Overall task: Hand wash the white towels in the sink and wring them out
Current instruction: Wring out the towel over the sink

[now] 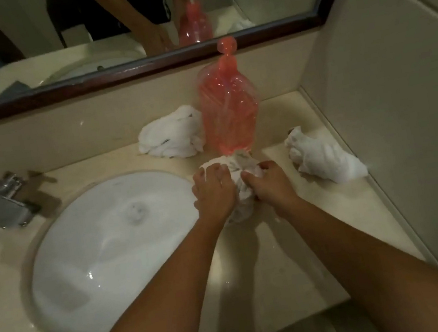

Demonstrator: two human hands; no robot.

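Left hand [213, 192] and right hand [270, 183] are both clutching a crumpled white towel [236, 169].
It is resting on the worktop [294, 240], just right of the sink [106, 253], in front of the pink bottle [228, 110].

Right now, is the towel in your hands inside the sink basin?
No, the left hand and right hand grip the bunched towel on the countertop just right of the sink, before the pink bottle.
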